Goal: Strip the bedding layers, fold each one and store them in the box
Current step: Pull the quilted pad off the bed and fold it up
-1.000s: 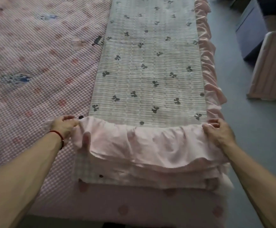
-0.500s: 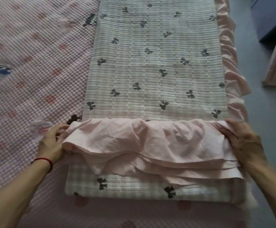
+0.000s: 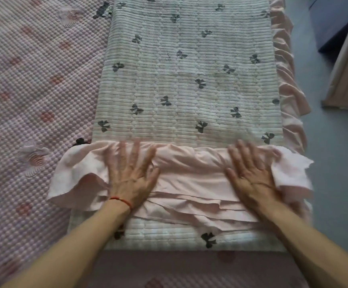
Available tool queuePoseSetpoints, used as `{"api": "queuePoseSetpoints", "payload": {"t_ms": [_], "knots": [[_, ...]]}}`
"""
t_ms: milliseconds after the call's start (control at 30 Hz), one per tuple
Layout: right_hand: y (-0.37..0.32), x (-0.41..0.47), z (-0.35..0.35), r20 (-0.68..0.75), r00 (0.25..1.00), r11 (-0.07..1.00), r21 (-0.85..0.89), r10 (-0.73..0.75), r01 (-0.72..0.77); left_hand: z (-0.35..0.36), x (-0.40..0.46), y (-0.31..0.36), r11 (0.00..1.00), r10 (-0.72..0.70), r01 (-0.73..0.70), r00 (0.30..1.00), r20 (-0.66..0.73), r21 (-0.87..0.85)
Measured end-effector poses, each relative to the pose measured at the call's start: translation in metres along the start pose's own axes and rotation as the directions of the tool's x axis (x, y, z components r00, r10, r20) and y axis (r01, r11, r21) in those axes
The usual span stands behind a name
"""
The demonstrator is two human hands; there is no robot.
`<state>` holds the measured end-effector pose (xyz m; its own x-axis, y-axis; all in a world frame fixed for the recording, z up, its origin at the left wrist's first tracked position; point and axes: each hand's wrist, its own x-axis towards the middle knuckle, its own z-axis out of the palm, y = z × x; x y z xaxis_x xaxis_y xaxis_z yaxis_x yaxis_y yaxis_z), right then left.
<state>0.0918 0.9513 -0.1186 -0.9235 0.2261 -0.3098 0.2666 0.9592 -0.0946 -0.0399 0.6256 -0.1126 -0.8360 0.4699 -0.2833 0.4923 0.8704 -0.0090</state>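
Left grip (image 3: 132, 175) & right grip (image 3: 252, 173) flat on pink ruffle (image 3: 191, 163).

Motion blur is smearing the fingertips of both hands, the left hand (image 3: 132, 175) and the right hand (image 3: 252, 175), where they lie on the pink ruffle (image 3: 189, 173). The top edge is cutting off the folded quilt (image 3: 189, 80), and the right edge is cropping the dark box (image 3: 331, 23).
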Motion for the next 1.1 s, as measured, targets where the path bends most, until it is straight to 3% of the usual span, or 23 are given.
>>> {"api": "queuePoseSetpoints", "payload": {"t_ms": [100,167,300,367,433,500,567,633,700,833,900,1100], "knots": [[0.049,-0.013,-0.006,0.061,0.970,0.971,0.019,0.237,-0.238,-0.002,-0.010,-0.053,0.975,-0.202,0.204,0.979,0.034,-0.090],[0.053,-0.014,-0.008,0.117,0.948,0.955,0.008,0.295,-0.298,-0.006,-0.009,-0.074,0.955,-0.274,0.283,0.957,0.094,-0.091],[0.045,-0.008,-0.016,0.251,0.916,0.942,0.037,0.314,-0.333,-0.006,-0.005,-0.083,0.947,-0.245,0.277,0.950,0.193,-0.161],[0.039,-0.008,-0.025,0.273,0.901,0.936,-0.001,0.338,-0.351,-0.014,-0.009,-0.077,0.964,-0.225,0.239,0.967,0.122,-0.116],[0.025,-0.017,-0.034,0.122,0.953,0.959,-0.092,0.277,-0.267,-0.025,-0.025,-0.061,0.985,-0.122,0.117,0.992,-0.038,-0.124],[0.001,-0.035,-0.044,-0.027,0.997,0.993,-0.093,0.067,-0.069,-0.028,-0.056,-0.032,0.987,0.093,-0.110,0.985,-0.143,-0.114],[-0.030,-0.062,-0.043,0.059,0.976,0.977,-0.021,-0.212,0.213,-0.014,-0.095,0.001,0.938,0.333,-0.344,0.931,-0.147,-0.050],[-0.049,-0.085,-0.023,0.210,0.915,0.938,0.030,-0.344,0.346,0.004,-0.119,0.018,0.918,0.394,-0.396,0.918,0.036,0.032],[-0.051,-0.099,0.000,0.253,0.892,0.917,-0.045,-0.375,0.398,0.014,-0.121,0.020,0.934,0.347,-0.355,0.928,0.133,0.041],[-0.035,-0.109,0.010,0.259,0.910,0.925,-0.116,-0.325,0.363,0.013,-0.124,0.016,0.958,0.285,-0.283,0.958,-0.041,0.055],[-0.025,-0.116,0.005,0.219,0.923,0.933,-0.100,-0.318,0.345,0.014,-0.134,-0.002,0.975,0.195,-0.190,0.980,-0.037,0.113],[0.018,-0.143,-0.012,0.185,0.982,0.995,-0.090,-0.026,0.043,-0.001,-0.147,-0.071,0.998,-0.027,0.022,0.997,0.077,0.066]]}}
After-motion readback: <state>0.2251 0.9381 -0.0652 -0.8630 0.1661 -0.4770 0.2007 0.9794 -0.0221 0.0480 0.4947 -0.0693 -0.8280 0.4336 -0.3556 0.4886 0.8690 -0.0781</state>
